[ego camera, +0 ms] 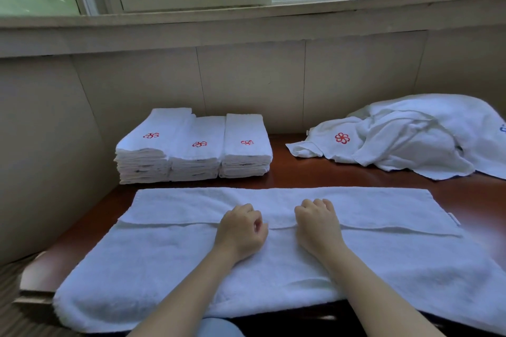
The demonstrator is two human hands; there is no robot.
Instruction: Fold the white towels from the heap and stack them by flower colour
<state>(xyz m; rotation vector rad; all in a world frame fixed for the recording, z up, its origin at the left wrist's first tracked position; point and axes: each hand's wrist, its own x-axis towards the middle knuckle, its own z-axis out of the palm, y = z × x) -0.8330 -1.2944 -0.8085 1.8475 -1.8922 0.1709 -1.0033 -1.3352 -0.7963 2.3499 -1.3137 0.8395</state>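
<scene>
A white towel lies spread lengthwise across the front of the red-brown table, its far long edge folded toward me as a flap. My left hand and right hand sit side by side at the middle of that flap's edge, with fingers curled over it. No flower shows on this towel. The heap of unfolded white towels lies at the back right, with a red flower on top and a blue mark at its right edge.
Three stacks of folded white towels stand side by side at the back left, each topped by a red flower: left stack, middle stack, right stack. A tiled wall and a window sill rise behind the table.
</scene>
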